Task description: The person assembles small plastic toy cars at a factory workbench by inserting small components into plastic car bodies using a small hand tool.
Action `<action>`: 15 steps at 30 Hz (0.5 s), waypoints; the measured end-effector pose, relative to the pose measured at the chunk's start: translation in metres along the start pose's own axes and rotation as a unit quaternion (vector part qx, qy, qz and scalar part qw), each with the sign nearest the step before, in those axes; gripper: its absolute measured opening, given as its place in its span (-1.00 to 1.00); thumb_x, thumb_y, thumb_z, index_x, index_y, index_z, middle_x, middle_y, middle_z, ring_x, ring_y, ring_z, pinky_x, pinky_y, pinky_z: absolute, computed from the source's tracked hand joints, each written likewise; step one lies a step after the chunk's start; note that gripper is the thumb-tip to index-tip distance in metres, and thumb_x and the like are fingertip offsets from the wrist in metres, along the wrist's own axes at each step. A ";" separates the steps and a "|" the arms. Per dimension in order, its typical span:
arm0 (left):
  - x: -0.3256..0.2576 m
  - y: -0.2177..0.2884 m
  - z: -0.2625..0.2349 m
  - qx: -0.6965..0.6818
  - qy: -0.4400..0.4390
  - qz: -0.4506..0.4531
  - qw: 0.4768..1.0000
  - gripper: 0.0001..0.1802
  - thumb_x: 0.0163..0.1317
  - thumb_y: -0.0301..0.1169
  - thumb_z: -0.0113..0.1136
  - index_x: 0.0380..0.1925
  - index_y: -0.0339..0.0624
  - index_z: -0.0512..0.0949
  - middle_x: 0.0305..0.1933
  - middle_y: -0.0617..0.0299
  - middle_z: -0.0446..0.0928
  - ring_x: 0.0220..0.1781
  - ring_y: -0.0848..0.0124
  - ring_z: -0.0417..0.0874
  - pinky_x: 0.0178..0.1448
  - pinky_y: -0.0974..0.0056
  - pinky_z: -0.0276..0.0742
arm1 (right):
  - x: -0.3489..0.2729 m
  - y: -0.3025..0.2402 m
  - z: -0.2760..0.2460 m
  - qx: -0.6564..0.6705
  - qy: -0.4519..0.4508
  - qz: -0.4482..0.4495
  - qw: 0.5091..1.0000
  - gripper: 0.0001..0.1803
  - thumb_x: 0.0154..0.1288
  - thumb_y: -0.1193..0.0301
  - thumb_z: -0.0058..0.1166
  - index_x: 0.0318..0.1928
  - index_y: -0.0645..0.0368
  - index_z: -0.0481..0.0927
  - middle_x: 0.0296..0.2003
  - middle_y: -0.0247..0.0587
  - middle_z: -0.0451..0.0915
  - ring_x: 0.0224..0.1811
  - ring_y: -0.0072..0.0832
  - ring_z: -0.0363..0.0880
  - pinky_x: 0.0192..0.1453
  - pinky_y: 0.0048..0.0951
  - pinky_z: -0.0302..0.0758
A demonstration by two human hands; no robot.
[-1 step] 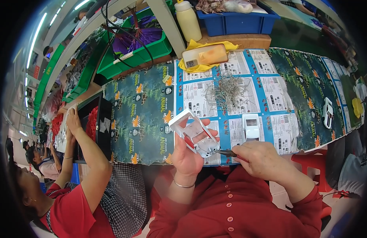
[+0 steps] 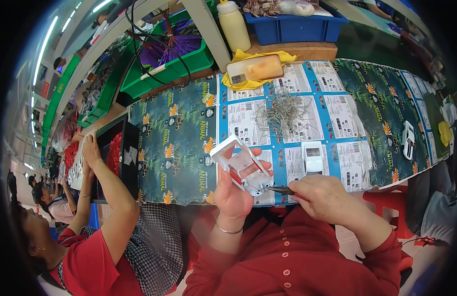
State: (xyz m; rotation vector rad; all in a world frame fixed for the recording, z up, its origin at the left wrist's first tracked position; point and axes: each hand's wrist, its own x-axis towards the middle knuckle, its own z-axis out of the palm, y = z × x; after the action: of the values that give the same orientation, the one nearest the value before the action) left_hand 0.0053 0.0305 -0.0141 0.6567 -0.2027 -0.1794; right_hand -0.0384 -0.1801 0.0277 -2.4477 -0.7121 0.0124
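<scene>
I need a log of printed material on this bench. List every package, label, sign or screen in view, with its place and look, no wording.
Printed packaging sheets: covering the table, flat, dark green with orange leaves, blue-and-white panels in the middle.
Phone: face down on a yellow cloth at the far edge, orange-tan back; screen hidden.
Bottle: behind the phone, upright, pale yellow, no label visible.

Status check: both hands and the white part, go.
Left hand grips white plastic toy-car shell, tilted. Right hand holds dark pliers, tip at shell's edge. Loose wire pile lies apart on table.
</scene>
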 end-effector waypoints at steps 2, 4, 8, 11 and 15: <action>0.000 0.000 0.001 0.006 0.003 -0.002 1.000 -0.27 0.28 -0.03 0.05 0.35 -0.04 0.07 0.20 -0.26 0.33 0.05 -0.09 0.56 0.08 -0.18 0.53 | 0.001 0.000 -0.001 -0.005 0.002 -0.006 1.000 -0.84 0.15 0.46 0.08 -0.23 0.15 0.51 -0.48 -0.16 0.56 -0.42 -0.20 0.59 -0.41 -0.21 0.51; 0.000 0.000 0.002 0.009 0.004 -0.002 1.000 -0.27 0.28 -0.03 0.05 0.35 -0.04 0.07 0.20 -0.25 0.34 0.05 -0.09 0.56 0.08 -0.18 0.53 | 0.001 -0.001 -0.002 -0.007 0.004 -0.005 1.000 -0.85 0.14 0.47 0.08 -0.23 0.15 0.52 -0.49 -0.16 0.56 -0.43 -0.21 0.59 -0.41 -0.21 0.51; 0.000 -0.001 0.001 0.007 0.004 -0.001 1.000 -0.28 0.28 -0.04 0.05 0.34 -0.05 0.07 0.19 -0.24 0.35 0.06 -0.09 0.56 0.09 -0.19 0.52 | 0.000 -0.002 -0.003 -0.011 0.015 -0.001 1.000 -0.85 0.14 0.47 0.08 -0.24 0.17 0.52 -0.49 -0.16 0.56 -0.44 -0.21 0.59 -0.41 -0.23 0.52; 0.000 0.000 0.004 0.029 0.013 -0.005 0.999 -0.28 0.28 -0.02 0.05 0.33 -0.05 0.08 0.19 -0.24 0.35 0.06 -0.09 0.55 0.09 -0.20 0.51 | 0.000 -0.003 -0.003 -0.015 0.021 -0.006 1.000 -0.85 0.13 0.48 0.08 -0.25 0.17 0.53 -0.50 -0.16 0.56 -0.44 -0.21 0.59 -0.42 -0.24 0.52; 0.000 0.000 0.006 -0.019 -0.005 0.001 1.000 -0.33 0.30 -0.14 0.06 0.33 -0.07 0.09 0.18 -0.22 0.36 0.06 -0.08 0.55 0.08 -0.18 0.53 | 0.000 -0.001 -0.002 -0.020 0.023 -0.011 0.999 -0.85 0.12 0.48 0.09 -0.25 0.17 0.53 -0.50 -0.16 0.56 -0.44 -0.21 0.59 -0.42 -0.23 0.52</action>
State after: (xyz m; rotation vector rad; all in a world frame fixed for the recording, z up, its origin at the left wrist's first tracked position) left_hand 0.0039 0.0266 -0.0098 0.6174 -0.2094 -0.1851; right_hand -0.0386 -0.1804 0.0302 -2.4686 -0.7264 -0.0668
